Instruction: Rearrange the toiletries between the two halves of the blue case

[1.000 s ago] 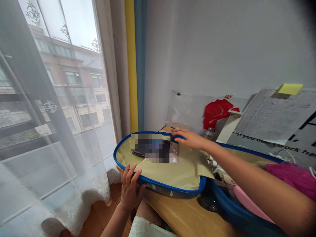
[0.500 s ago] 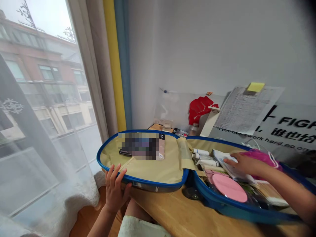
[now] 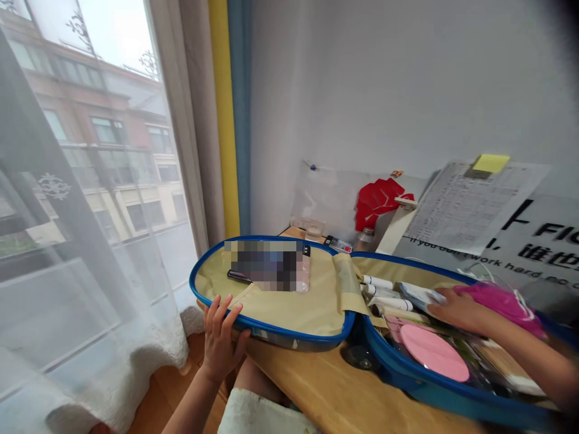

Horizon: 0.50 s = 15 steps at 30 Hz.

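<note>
Lower left of centre, the left hand (image 3: pixel 221 339) rests, fingers spread, on the lid (image 3: pixel 289 310); leaning there could tip it off the desk (image 3: pixel 316 380). At right, the right hand (image 3: pixel 465 313) touches the packet (image 3: pixel 416 294) inside the case (image 3: pixel 416 381), grip unclear; lifting might snag the bag (image 3: pixel 502 302).

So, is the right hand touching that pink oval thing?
Apart. The head view shows a clear gap between the right hand and the pink oval, which sits lower in the picture.
</note>
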Tool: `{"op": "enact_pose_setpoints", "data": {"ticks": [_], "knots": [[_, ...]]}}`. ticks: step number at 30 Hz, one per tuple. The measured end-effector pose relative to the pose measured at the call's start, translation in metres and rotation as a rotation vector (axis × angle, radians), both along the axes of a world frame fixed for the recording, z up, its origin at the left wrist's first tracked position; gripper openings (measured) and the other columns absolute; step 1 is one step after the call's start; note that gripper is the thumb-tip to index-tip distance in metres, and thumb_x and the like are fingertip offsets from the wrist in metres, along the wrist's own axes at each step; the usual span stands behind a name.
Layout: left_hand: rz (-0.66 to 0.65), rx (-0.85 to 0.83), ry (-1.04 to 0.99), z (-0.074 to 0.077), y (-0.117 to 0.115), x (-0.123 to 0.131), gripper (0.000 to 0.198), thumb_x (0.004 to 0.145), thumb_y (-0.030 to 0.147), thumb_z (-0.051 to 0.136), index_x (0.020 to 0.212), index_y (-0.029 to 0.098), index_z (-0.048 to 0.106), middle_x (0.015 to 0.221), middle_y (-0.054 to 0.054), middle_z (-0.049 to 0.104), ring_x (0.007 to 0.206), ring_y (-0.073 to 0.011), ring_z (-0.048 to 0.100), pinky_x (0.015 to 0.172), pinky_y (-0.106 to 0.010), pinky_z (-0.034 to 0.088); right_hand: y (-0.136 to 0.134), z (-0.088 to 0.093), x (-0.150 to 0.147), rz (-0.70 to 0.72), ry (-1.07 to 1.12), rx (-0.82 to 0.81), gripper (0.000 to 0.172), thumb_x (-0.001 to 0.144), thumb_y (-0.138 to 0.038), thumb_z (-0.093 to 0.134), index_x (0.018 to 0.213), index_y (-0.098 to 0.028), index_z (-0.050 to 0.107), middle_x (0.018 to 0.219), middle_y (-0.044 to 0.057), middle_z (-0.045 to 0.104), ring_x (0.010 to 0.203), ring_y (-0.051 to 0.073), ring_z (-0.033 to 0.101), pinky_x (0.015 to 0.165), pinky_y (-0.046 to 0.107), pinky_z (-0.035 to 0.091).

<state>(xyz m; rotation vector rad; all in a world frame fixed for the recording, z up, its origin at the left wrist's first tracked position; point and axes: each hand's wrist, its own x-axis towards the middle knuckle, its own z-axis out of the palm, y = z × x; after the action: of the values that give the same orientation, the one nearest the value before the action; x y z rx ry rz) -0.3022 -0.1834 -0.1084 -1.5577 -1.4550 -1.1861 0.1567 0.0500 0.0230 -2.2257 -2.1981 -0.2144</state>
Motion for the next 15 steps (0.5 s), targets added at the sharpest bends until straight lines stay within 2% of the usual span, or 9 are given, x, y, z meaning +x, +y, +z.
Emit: {"op": "enact_pose_setpoints", "data": {"ticks": [4,6,8,10,12,15], "knots": [[0.005,-0.009,-0.005,0.001,-0.001,0.002,0.049,0.088,0.026,0.05,0.135,0.02,0.04,0.142,-0.015,0.043,0.141,-0.0314,0.026,0.113,-0.054,0.023,-0.008,0.034,-0.008,0.007,-0.003,-0.043,0.058,0.077,-0.042,0.048,0.125,-0.011,0.056,0.127,0.031,0.053,0.11,0.032,0.061,0.094,0.039,0.044],[0.001,-0.016,-0.009,0.001,-0.001,0.003,0.05,0.087,0.025,0.051,0.136,0.02,0.04,0.143,-0.015,0.042,0.142,-0.0311,0.025,0.113,-0.054,0.023,-0.015,0.054,-0.025,0.118,0.016,0.028,0.056,0.079,-0.043,0.044,0.126,-0.015,0.053,0.133,0.029,0.047,0.11,0.033,0.06,0.098,0.043,0.042],[0.0,-0.023,-0.015,0.0,-0.001,0.003,0.05,0.087,0.025,0.051,0.136,0.02,0.04,0.143,-0.015,0.041,0.142,-0.0311,0.025,0.113,-0.054,0.023,-0.024,0.07,-0.056,0.341,0.081,0.11,0.054,0.078,-0.044,0.046,0.125,-0.019,0.053,0.136,0.024,0.045,0.115,0.032,0.056,0.102,0.045,0.039],[0.003,-0.029,-0.024,-0.001,-0.001,0.003,0.051,0.087,0.026,0.051,0.136,0.021,0.04,0.144,-0.014,0.042,0.141,-0.0312,0.026,0.113,-0.055,0.023,-0.035,0.077,-0.099,0.602,0.194,0.109,0.053,0.078,-0.046,0.048,0.125,-0.021,0.052,0.137,0.018,0.045,0.121,0.029,0.052,0.107,0.043,0.035],[0.007,-0.03,-0.025,-0.002,-0.001,0.003,0.051,0.087,0.026,0.051,0.136,0.022,0.04,0.144,-0.014,0.041,0.141,-0.0315,0.026,0.113,-0.055,0.023,-0.046,0.074,-0.151,0.862,0.313,0.01,0.055,0.078,-0.048,0.051,0.126,-0.021,0.051,0.138,0.016,0.044,0.126,0.028,0.047,0.109,0.045,0.032],[0.014,-0.027,-0.017,-0.004,0.0,0.002,0.054,0.087,0.027,0.051,0.139,0.021,0.037,0.147,-0.014,0.038,0.142,-0.0316,0.025,0.113,-0.056,0.022,-0.061,0.055,-0.229,1.133,0.398,-0.217,0.055,0.076,-0.041,0.056,0.126,-0.019,0.053,0.137,0.014,0.045,0.129,0.025,0.043,0.111,0.043,0.03]]}}
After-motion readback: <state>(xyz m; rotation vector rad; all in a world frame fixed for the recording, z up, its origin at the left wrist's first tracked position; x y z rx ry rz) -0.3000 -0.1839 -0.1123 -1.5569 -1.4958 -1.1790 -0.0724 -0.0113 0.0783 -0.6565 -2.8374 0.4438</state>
